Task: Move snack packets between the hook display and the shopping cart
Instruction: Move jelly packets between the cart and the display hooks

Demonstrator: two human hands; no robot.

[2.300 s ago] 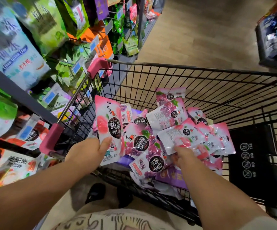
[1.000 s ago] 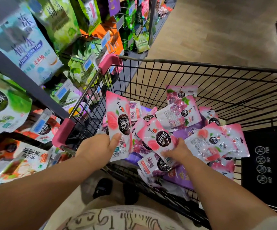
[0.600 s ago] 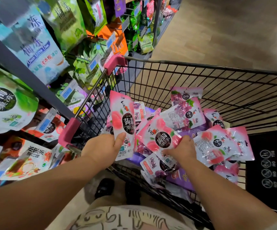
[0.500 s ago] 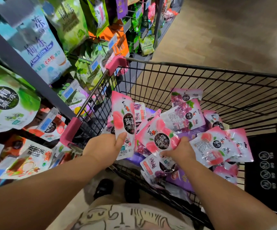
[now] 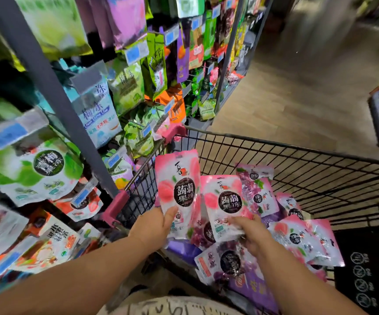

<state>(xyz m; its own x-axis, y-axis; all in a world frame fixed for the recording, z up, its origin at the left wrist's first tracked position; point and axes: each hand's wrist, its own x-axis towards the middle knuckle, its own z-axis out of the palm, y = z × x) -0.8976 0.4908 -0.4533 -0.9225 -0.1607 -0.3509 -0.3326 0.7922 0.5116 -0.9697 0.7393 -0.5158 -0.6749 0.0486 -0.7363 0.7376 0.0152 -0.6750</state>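
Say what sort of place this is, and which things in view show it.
Very likely a supermarket snack aisle. Packets hang on a hook display with blue price tags, and a wire cart holds more. The left hand and right hand each hold a pink packet.

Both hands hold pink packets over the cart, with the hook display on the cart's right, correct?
No: the head view shows the hook display on the cart's left. The left hand and right hand do hold pink packets over it.
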